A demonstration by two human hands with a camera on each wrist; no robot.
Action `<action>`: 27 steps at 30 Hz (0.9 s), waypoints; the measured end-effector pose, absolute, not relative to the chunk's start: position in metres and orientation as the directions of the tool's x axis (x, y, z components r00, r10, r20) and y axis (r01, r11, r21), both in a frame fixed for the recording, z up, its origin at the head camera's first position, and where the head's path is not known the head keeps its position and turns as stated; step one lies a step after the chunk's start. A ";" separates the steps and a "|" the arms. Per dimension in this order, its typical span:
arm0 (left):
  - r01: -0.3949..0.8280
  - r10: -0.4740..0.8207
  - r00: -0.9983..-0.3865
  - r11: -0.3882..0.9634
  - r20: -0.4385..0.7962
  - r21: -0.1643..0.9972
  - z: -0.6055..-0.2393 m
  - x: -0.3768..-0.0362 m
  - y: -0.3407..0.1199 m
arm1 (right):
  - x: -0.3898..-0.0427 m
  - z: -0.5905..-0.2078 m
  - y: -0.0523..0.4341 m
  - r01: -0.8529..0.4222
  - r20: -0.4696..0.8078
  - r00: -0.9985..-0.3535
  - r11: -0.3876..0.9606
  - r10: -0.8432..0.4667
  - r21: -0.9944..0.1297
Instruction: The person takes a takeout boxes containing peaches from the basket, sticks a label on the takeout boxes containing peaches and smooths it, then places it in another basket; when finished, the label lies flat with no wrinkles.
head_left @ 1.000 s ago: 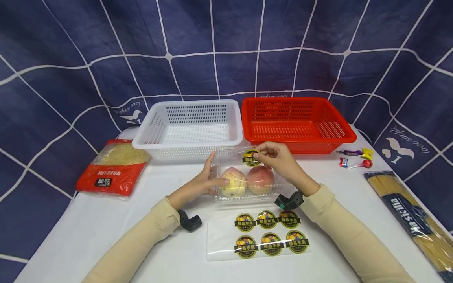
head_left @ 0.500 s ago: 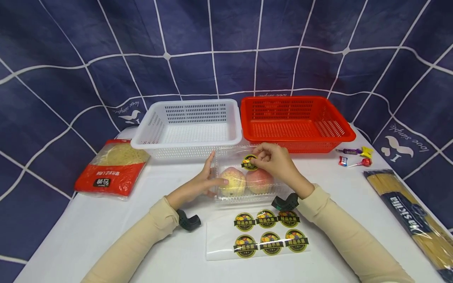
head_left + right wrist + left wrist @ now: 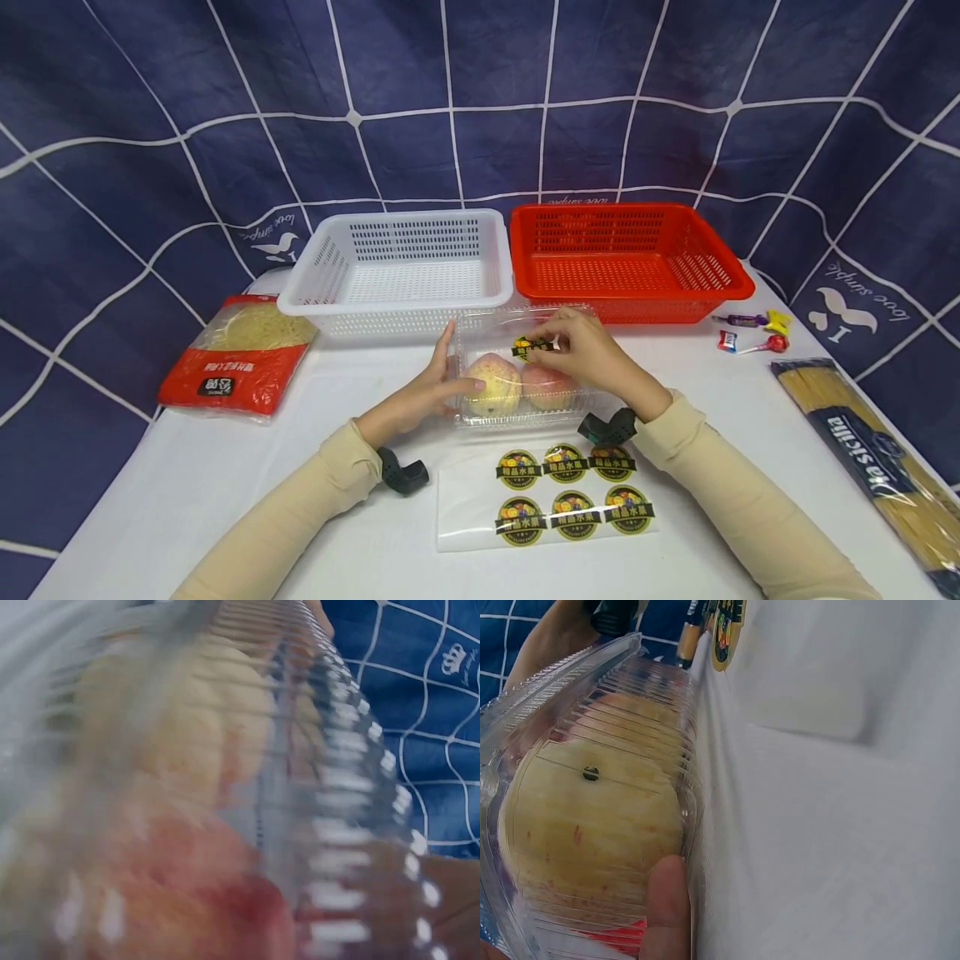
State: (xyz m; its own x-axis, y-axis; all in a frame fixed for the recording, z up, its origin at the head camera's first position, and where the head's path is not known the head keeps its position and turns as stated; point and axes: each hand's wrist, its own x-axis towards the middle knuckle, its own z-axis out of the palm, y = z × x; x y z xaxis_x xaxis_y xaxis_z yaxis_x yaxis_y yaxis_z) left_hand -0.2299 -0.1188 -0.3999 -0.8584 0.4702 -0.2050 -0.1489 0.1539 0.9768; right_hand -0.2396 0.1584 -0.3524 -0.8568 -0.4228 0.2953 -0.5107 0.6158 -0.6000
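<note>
A clear plastic fruit box (image 3: 480, 421) holds a yellow apple (image 3: 492, 386) and a reddish apple (image 3: 549, 387) side by side. My left hand (image 3: 416, 400) grips the box's left end, thumb on the near side; the left wrist view shows the thumb (image 3: 669, 907) against the ribbed wall beside the yellow apple (image 3: 592, 825). Above the lid, my right hand (image 3: 592, 354) pinches the right edge of a round black and gold fruit label sticker (image 3: 525, 347), partly covering it. The right wrist view, blurred, looks through the box wall (image 3: 337, 802) at both apples.
A sheet of several matching stickers (image 3: 468, 508) lies in front of the box. Behind stand a white basket (image 3: 397, 312) and a red basket (image 3: 637, 293). A red food bag (image 3: 240, 354) lies left; candies (image 3: 750, 333) and a pasta pack (image 3: 862, 450) lie right.
The right hand has shifted slightly on the sticker, its fingers now over the right part. The sticker sits a little lower over the lid. The left hand and box have barely moved.
</note>
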 end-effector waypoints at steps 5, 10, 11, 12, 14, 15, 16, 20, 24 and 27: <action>-0.142 0.473 -0.860 0.141 -0.193 0.980 -0.401 -0.230 -0.118 | -0.238 -0.345 0.168 -0.462 0.197 -0.867 0.587 -0.458 -0.665; -0.144 0.463 -0.866 0.128 -0.188 0.981 -0.403 -0.230 -0.117 | -0.241 -0.330 0.188 -0.432 0.150 -0.831 0.453 -0.535 -0.780; -0.146 0.459 -0.868 0.125 -0.187 0.981 -0.403 -0.230 -0.117 | -0.241 -0.326 0.194 -0.410 0.138 -0.829 0.422 -0.541 -0.808; -0.147 0.457 -0.870 0.122 -0.187 0.982 -0.403 -0.229 -0.116 | -0.241 -0.321 0.201 -0.386 0.131 -0.830 0.387 -0.542 -0.837; -0.150 0.452 -0.872 0.117 -0.187 0.982 -0.404 -0.229 -0.116 | -0.240 -0.311 0.217 -0.334 0.125 -0.838 0.318 -0.530 -0.888; -0.152 0.451 -0.873 0.114 -0.188 0.982 -0.404 -0.229 -0.116 | -0.239 -0.307 0.225 -0.310 0.130 -0.848 0.281 -0.514 -0.908; -0.154 0.448 -0.874 0.112 -0.188 0.982 -0.404 -0.229 -0.116 | -0.239 -0.302 0.234 -0.294 0.145 -0.855 0.234 -0.498 -0.927; -0.154 0.444 -0.877 0.104 -0.184 0.983 -0.404 -0.228 -0.117 | -0.239 -0.292 0.267 -0.251 0.239 -0.878 -0.026 -0.415 -0.968; -0.148 0.442 -0.879 0.101 -0.178 0.984 -0.404 -0.228 -0.117 | -0.240 -0.289 0.295 -0.249 0.320 -0.896 -0.248 -0.307 -0.936; -0.142 0.444 -0.879 0.103 -0.173 0.985 -0.403 -0.227 -0.117 | -0.241 -0.290 0.313 -0.265 0.352 -0.910 -0.345 -0.220 -0.900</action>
State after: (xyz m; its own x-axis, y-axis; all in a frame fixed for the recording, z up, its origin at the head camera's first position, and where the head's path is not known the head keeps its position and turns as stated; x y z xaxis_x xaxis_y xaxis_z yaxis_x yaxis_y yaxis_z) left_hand -0.2271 -0.1168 -0.4029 -0.8791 0.4442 -0.1729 -0.1418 0.1026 0.9846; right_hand -0.2413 0.3133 -0.2899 -0.9099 -0.2199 0.3517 -0.2646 -0.3454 -0.9004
